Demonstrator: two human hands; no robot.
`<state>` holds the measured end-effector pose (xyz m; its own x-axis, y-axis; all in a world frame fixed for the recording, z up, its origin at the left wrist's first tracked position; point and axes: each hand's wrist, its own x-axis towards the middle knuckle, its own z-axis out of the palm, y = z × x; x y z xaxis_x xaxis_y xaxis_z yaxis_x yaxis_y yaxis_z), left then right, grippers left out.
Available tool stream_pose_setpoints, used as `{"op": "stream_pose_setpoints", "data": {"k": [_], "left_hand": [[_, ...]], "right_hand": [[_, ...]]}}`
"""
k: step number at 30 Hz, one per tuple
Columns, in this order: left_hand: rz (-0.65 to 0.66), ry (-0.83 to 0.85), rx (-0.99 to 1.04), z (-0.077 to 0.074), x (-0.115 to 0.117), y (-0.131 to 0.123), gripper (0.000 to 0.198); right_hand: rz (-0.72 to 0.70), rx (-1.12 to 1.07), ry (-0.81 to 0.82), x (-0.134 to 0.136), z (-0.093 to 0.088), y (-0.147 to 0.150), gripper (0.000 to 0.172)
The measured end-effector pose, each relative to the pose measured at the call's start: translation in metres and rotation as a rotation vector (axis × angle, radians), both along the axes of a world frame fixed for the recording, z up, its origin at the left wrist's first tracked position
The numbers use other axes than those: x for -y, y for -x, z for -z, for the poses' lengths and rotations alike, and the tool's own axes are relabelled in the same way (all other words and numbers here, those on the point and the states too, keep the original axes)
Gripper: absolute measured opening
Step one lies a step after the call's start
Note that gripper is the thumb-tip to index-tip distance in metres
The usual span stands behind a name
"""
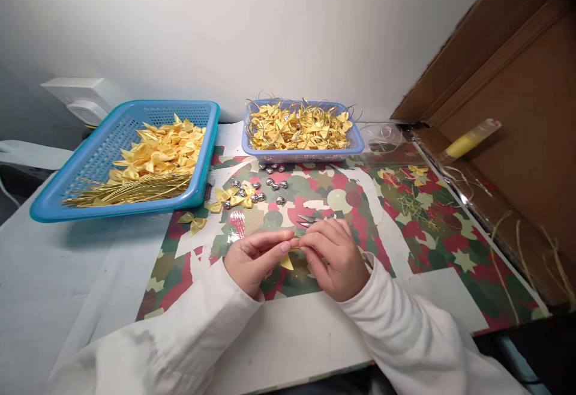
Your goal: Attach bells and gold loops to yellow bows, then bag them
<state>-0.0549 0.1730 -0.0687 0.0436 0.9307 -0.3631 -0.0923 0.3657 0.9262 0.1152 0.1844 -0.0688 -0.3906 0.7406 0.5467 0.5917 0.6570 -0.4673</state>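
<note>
My left hand (257, 258) and my right hand (335, 257) meet at the middle of the patterned mat, fingertips pinched close together. Between them is a yellow ribbon bow (287, 262), mostly hidden by the fingers, with one pointed tail showing below. Pointed metal scissor blades (306, 221) stick out beyond my right hand; whether that hand also holds them I cannot tell. Just past my hands lie several small silver bells (281, 200) and a few loose yellow bows (246, 198), with another bow (193, 223) farther left.
At the left, a blue basket (101, 137) holds yellow bows and a bundle of gold cords (135, 191). A smaller blue basket (302, 156) by the wall contains bows with gold loops. Cord scraps (416, 209) lie right, near a cardboard wall (508, 83) and a yellow tube (470, 140).
</note>
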Motion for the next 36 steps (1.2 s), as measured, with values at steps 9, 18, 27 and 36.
{"op": "stream_pose_setpoints", "data": {"k": [9, 18, 27, 36], "left_hand": [[-0.058, -0.23, -0.246, 0.013, 0.007, -0.008, 0.02], [0.175, -0.736, -0.631, -0.002, -0.006, 0.009, 0.015], [0.245, -0.814, -0.721, 0.002, -0.008, 0.011, 0.018], [0.328, -0.915, -0.708, 0.013, -0.008, 0.011, 0.018]], "right_hand": [[0.073, 0.018, 0.098, 0.0, 0.004, 0.003, 0.015], [0.008, -0.059, 0.088, 0.006, -0.004, 0.001, 0.019], [-0.077, 0.103, 0.227, 0.017, 0.012, 0.013, 0.014], [-0.004, -0.094, 0.033, 0.009, -0.005, 0.005, 0.011]]}}
